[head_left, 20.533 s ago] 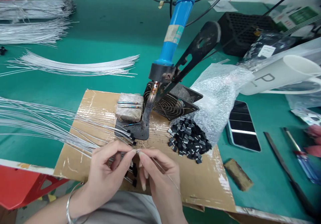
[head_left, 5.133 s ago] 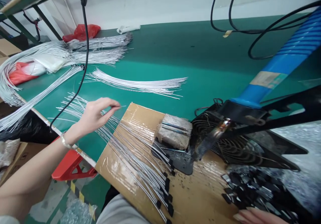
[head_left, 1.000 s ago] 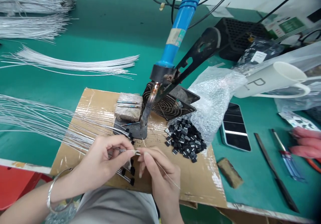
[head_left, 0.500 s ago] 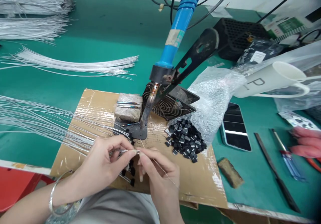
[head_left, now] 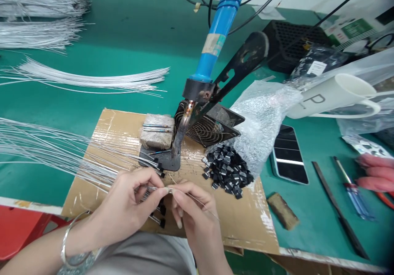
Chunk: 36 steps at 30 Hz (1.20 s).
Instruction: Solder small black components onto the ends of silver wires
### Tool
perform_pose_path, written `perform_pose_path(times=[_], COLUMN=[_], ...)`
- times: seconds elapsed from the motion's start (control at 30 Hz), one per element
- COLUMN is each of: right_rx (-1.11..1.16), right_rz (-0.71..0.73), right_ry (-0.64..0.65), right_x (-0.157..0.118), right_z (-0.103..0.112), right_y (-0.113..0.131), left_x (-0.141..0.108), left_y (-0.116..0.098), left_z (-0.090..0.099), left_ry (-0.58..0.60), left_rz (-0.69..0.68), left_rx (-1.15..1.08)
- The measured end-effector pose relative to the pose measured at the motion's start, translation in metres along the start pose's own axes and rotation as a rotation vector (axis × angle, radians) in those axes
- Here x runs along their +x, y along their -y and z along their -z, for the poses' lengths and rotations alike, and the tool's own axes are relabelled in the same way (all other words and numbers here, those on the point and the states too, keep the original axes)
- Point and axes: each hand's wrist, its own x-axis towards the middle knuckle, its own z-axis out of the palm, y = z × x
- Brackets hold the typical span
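My left hand point(head_left: 131, 209) is closed, thumb and forefinger pinching a thin grey-white wire near its end. Right beside those fingertips, my right hand point(head_left: 200, 215) is pinched at the wire's tip; a fine solder wire point(head_left: 197, 201) runs through it. Any small part between the fingertips is hidden. Under and behind my left hand lies a bunch of cut wires point(head_left: 83, 164), with black connectors point(head_left: 162, 222) on some ends. A blue-handled soldering iron point(head_left: 212, 45) hangs tip-down in front of my hands. To its right is a heap of small black connectors point(head_left: 229, 170).
A cardboard sheet point(head_left: 246, 225) covers the work area. Around it are a block with metal rods point(head_left: 156, 141), a fan point(head_left: 203, 131), bubble wrap point(head_left: 258, 115), a phone point(head_left: 289, 156), a mug point(head_left: 332, 98), a file point(head_left: 341, 213), a screwdriver point(head_left: 353, 193) and wire bundles point(head_left: 92, 80).
My right hand has shifted slightly right, its lower fingers a little farther from my left hand. Both hands keep their pinch, and the fine wire has moved slightly.
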Motion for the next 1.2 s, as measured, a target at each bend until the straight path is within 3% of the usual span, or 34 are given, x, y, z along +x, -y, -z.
perform_pose_path(times=[0.27, 0.6, 0.73, 0.9, 1.2], right_rx=[0.035, 0.135, 0.145, 0.13, -0.12], right_rz=[-0.076, -0.056, -0.027, 0.017, 0.179], right_ry=[0.066, -0.002, -0.048, -0.077, -0.057], right_x=[0.001, 0.001, 0.003, 0.002, -0.003], right_z=[0.004, -0.004, -0.009, -0.011, 0.001], right_y=[0.003, -0.004, -0.005, -0.006, -0.008], left_x=[0.001, 0.0, -0.001, 0.003, -0.002], left_y=[-0.003, 0.002, 0.003, 0.001, 0.007], left_z=[0.0, -0.014, -0.018, -0.023, -0.022], left_ry=[-0.025, -0.266, -0.305, -0.319, -0.187], left_rz=[-0.025, -0.17, -0.195, -0.166, 0.055], left_rx=[-0.056, 0.131, 0.138, 0.058, -0.198])
